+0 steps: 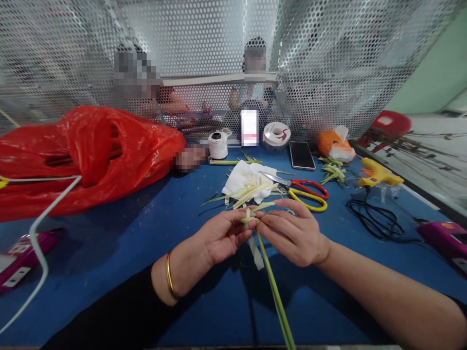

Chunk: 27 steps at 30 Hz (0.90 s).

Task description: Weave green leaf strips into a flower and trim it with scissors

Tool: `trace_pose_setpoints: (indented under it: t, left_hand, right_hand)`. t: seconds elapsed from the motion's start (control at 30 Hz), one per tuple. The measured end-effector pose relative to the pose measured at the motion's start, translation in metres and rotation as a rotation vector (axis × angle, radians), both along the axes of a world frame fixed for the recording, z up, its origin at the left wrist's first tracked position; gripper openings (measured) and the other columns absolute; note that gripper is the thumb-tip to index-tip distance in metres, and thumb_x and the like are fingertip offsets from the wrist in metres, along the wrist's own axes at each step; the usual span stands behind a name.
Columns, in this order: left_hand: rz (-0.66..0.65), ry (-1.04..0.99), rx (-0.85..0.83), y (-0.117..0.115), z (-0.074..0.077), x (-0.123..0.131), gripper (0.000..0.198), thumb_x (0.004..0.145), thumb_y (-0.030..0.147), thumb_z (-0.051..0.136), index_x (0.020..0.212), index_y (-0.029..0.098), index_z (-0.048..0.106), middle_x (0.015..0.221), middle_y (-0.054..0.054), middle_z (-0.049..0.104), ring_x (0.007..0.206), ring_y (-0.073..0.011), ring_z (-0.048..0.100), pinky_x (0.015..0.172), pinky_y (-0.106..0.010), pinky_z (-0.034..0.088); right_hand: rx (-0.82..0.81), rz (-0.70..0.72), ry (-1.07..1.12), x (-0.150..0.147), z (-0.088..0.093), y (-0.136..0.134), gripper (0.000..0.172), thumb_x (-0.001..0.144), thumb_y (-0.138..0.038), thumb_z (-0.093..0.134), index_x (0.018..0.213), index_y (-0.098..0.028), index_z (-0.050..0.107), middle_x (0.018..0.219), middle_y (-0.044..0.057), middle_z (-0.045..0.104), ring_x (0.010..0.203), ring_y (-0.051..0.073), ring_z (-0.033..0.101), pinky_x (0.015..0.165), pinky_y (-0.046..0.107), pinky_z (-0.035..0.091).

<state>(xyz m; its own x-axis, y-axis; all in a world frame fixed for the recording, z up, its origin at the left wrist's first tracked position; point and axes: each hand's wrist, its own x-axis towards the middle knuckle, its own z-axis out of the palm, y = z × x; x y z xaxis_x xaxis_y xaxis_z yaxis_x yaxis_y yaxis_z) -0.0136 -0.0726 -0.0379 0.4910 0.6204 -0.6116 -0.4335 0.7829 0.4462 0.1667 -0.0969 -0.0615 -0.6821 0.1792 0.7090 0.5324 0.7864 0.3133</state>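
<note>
Between my two hands is a small piece woven from pale green leaf strips (248, 218). My left hand (222, 233) pinches it from the left with thumb and fingers. My right hand (292, 228) closes on its right side, fingertips meeting the strips. One long green leaf strip (274, 287) trails from the weave down to the front edge of the table, and a shorter pale end hangs beside it. Just beyond my hands, cut leaf pieces lie on a white tissue (239, 177), with scissors (306, 188) with red and yellow handles resting partly over it.
A red plastic bag (138, 160) fills the left side. Along the back stand a thread spool (218, 146), a lit phone (249, 127), a ribbon roll (276, 134) and a dark phone (302, 155). On the right are a yellow glue gun (381, 172), its cord and a purple power strip (443, 240).
</note>
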Motion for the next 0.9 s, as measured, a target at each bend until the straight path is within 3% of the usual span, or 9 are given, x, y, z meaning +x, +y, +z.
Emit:
trace_pose_setpoints:
  t: [0.13, 0.27, 0.43, 0.6, 0.73, 0.9]
  left_hand:
    - [-0.042, 0.031, -0.057, 0.001, 0.003, 0.0, 0.016, 0.087, 0.005, 0.048, 0.084, 0.007, 0.063, 0.063, -0.005, 0.066, 0.045, -0.0077, 0.061, 0.042, -0.013, 0.05]
    - [-0.053, 0.061, -0.006, 0.0, 0.002, 0.0, 0.016, 0.086, 0.003, 0.049, 0.081, 0.007, 0.064, 0.06, -0.003, 0.064, 0.043, -0.0065, 0.059, 0.042, -0.012, 0.048]
    - [-0.063, 0.168, 0.279, -0.005, -0.005, -0.001, 0.017, 0.077, 0.003, 0.06, 0.09, 0.01, 0.067, 0.063, -0.001, 0.065, 0.048, -0.0085, 0.061, 0.04, -0.013, 0.046]
    - [-0.029, 0.383, 0.489, -0.007, -0.008, 0.004, 0.016, 0.076, 0.008, 0.063, 0.091, 0.009, 0.068, 0.066, -0.006, 0.07, 0.05, -0.012, 0.065, 0.043, -0.016, 0.048]
    - [0.003, 0.389, 0.529, -0.008, -0.008, 0.007, 0.015, 0.075, 0.011, 0.065, 0.09, 0.008, 0.07, 0.064, -0.006, 0.07, 0.051, -0.0123, 0.065, 0.049, -0.019, 0.051]
    - [-0.001, 0.322, 0.506, -0.009, -0.01, 0.007, 0.016, 0.076, 0.014, 0.067, 0.091, 0.01, 0.071, 0.073, -0.007, 0.072, 0.058, -0.0133, 0.067, 0.055, -0.02, 0.053]
  right_hand:
    - [0.105, 0.004, -0.086, 0.003, 0.002, -0.001, 0.013, 0.085, -0.013, 0.057, 0.089, -0.017, 0.07, 0.082, 0.005, 0.073, 0.078, 0.018, 0.068, 0.085, 0.039, 0.049]
    - [0.115, -0.033, -0.125, 0.002, -0.002, 0.0, 0.016, 0.087, -0.015, 0.053, 0.089, -0.019, 0.069, 0.085, 0.004, 0.072, 0.077, 0.017, 0.066, 0.086, 0.038, 0.047]
    - [-0.215, -0.106, 0.168, -0.008, -0.005, 0.002, 0.016, 0.089, -0.011, 0.049, 0.087, -0.018, 0.063, 0.079, 0.004, 0.068, 0.072, 0.017, 0.061, 0.081, 0.038, 0.044]
    - [-0.519, -0.137, 0.341, -0.014, -0.004, 0.002, 0.015, 0.091, -0.017, 0.049, 0.083, -0.017, 0.06, 0.088, 0.01, 0.063, 0.087, 0.022, 0.058, 0.078, 0.038, 0.043]
    - [-0.676, -0.107, 0.429, -0.015, -0.004, 0.003, 0.01, 0.09, -0.015, 0.05, 0.084, -0.019, 0.057, 0.093, 0.008, 0.062, 0.091, 0.022, 0.057, 0.082, 0.038, 0.043]
    - [-0.879, -0.098, 0.549, -0.014, -0.002, 0.003, 0.012, 0.088, -0.012, 0.051, 0.079, -0.019, 0.055, 0.085, 0.005, 0.059, 0.084, 0.02, 0.054, 0.076, 0.034, 0.042]
